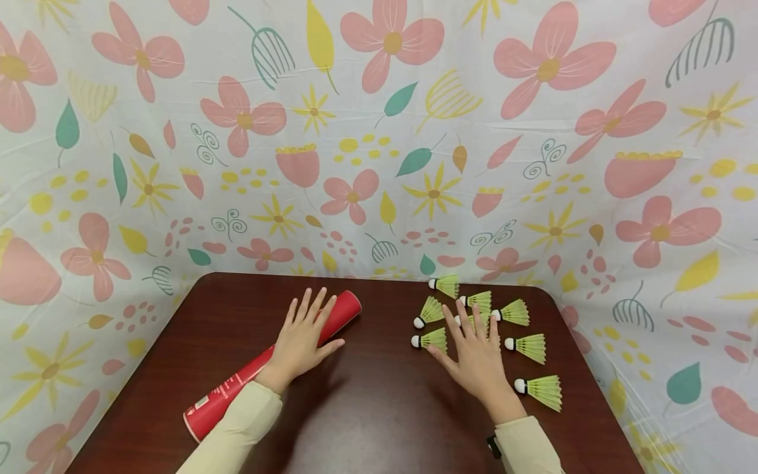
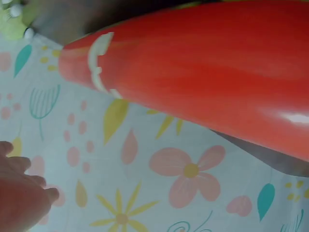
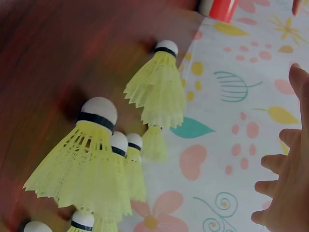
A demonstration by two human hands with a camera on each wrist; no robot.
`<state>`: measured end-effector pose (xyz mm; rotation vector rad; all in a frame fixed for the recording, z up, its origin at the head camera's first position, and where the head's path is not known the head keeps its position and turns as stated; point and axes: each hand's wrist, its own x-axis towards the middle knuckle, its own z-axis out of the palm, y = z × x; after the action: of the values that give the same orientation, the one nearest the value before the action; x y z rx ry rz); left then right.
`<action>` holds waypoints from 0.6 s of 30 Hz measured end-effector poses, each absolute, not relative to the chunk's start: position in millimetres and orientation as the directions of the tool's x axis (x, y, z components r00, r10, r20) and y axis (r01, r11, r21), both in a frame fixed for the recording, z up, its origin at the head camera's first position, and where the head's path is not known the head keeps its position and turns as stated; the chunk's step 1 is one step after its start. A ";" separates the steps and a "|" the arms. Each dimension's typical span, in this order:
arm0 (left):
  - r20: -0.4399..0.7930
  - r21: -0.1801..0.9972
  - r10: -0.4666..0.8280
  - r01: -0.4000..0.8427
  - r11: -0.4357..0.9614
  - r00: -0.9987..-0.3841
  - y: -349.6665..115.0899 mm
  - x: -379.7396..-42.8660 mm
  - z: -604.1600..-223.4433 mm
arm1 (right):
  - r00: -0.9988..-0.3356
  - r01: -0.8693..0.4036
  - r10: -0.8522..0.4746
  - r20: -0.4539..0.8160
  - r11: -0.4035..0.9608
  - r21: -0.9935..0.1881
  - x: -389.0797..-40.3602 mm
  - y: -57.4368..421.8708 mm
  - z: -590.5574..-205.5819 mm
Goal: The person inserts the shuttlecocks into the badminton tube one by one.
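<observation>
A long red cardboard tube (image 1: 237, 390) lies slantwise on the left of the table. Over its upper half my left hand (image 1: 299, 342) is spread with straight fingers, gripping nothing; the tube (image 2: 193, 72) fills the top of the left wrist view. To the right, several yellow shuttlecocks (image 1: 529, 347) with white corks and black bands lie in a loose group. My right hand (image 1: 476, 362), fingers spread, hovers at the group's near left side and hides part of some of them. In the right wrist view one shuttlecock (image 3: 82, 164) looms large, apart from the fingers (image 3: 289, 164).
The dark brown wooden table (image 1: 367, 421) ends at a back edge against a white floral cloth (image 1: 367, 164), which also hangs along both sides. One shuttlecock (image 1: 445, 286) lies right at that back edge. A black band (image 1: 493, 447) circles the right wrist.
</observation>
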<state>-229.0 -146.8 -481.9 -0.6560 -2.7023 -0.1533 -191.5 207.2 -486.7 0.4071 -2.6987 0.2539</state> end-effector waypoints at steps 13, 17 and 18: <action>0.341 -0.005 0.490 0.519 0.855 -0.803 -164.6 -250.6 -508.4 | -0.871 -0.346 -0.280 0.404 0.933 -0.100 -191.5 219.0 -499.3; 0.300 -0.025 0.489 0.505 0.863 -0.819 -172.5 -256.9 -519.9 | -0.876 -0.339 -0.279 0.394 0.936 -0.092 -190.2 223.9 -503.6; 0.293 -0.022 0.489 0.506 0.862 -0.821 -174.5 -258.1 -522.5 | -0.877 -0.337 -0.277 0.393 0.937 -0.090 -189.8 225.1 -504.8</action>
<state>-258.1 -174.5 -522.5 -0.7511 -2.7464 -0.0817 -189.8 225.1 -504.8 0.4466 -2.7126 0.2197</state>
